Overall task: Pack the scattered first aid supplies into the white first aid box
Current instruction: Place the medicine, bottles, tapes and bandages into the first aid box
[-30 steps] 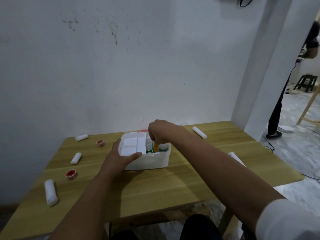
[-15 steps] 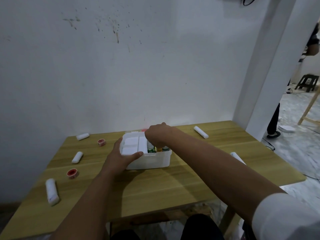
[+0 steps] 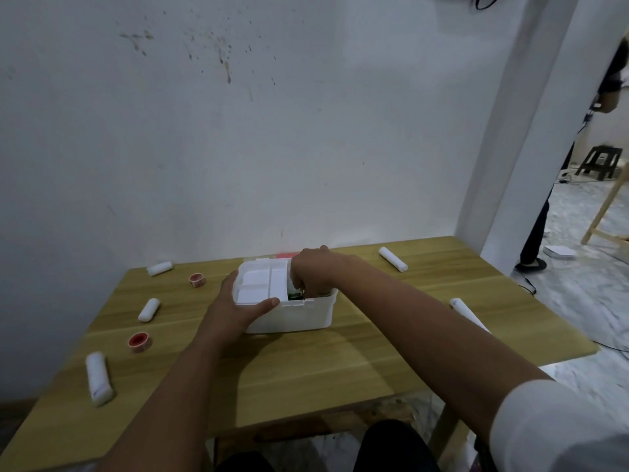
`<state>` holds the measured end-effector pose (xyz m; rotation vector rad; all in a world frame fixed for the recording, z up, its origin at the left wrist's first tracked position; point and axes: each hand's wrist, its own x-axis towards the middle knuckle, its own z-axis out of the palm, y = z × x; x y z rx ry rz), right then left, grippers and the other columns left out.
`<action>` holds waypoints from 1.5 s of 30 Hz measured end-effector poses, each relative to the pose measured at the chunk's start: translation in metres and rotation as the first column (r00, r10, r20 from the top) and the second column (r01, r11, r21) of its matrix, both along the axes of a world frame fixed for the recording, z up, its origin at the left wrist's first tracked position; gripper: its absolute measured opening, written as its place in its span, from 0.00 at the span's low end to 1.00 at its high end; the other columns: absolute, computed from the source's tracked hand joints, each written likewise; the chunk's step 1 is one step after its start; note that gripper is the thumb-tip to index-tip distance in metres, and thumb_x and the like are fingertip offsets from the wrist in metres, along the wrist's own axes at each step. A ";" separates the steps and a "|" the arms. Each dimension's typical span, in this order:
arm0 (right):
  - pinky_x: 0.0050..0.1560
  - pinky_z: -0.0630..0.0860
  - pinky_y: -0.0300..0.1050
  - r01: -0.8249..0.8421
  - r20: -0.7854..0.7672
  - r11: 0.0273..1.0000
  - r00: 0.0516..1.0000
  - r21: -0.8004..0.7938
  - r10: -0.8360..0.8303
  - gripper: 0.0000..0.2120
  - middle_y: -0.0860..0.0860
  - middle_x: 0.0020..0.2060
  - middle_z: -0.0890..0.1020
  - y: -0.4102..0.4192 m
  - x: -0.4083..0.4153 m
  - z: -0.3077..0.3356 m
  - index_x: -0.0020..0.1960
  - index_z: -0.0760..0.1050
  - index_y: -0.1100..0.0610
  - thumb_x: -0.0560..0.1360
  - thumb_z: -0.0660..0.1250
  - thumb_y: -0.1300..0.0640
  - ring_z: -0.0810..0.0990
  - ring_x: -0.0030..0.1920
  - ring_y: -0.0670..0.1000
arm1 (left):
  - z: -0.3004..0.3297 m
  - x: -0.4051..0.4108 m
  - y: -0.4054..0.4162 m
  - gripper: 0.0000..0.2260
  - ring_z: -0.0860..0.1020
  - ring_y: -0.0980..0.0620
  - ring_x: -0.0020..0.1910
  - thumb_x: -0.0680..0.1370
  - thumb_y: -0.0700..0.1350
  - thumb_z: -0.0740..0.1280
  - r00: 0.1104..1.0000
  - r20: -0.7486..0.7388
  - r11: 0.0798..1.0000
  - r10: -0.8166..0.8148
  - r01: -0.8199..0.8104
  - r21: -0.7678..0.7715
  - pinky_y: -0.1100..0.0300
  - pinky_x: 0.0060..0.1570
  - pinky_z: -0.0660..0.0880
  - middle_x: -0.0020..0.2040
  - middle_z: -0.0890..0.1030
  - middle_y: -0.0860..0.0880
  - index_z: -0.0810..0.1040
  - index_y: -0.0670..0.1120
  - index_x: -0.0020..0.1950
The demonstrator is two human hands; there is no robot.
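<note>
The white first aid box (image 3: 299, 313) stands open at the middle of the wooden table (image 3: 306, 369), with a white divided tray (image 3: 262, 284) in its left half. My left hand (image 3: 235, 308) grips the box's near-left corner, thumb along the front rim. My right hand (image 3: 315, 272) reaches down into the right compartment, its fingers closed around a small bottle that is mostly hidden. White bandage rolls lie scattered: three on the left (image 3: 98, 378) (image 3: 149, 310) (image 3: 160, 268), two on the right (image 3: 393, 259) (image 3: 468, 311). Two red-centred tape rolls (image 3: 138, 341) (image 3: 197, 279) sit on the left.
The table backs onto a white wall, with a white pillar (image 3: 531, 131) at its far-right corner. Something pink (image 3: 286, 255) peeks out behind the box. A person (image 3: 544, 216) stands on the floor at the right, near a dark stool (image 3: 600, 161).
My right hand has sunk lower into the box's right compartment, so the yellow-capped bottle beneath it is now almost hidden. My left hand keeps its hold on the box.
</note>
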<state>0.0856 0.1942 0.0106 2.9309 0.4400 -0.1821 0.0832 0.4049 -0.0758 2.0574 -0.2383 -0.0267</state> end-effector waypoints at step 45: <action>0.43 0.74 0.47 0.775 0.012 0.377 0.431 0.507 -0.902 0.16 0.56 0.40 0.80 -0.258 -0.063 -0.060 0.38 0.71 0.60 0.80 0.66 0.51 0.80 0.40 0.57 | -0.004 0.030 0.007 0.56 0.70 0.51 0.66 0.59 0.69 0.81 0.992 0.028 0.991 -0.119 0.117 0.058 0.51 0.56 0.73 0.76 0.69 0.51 0.62 0.55 0.81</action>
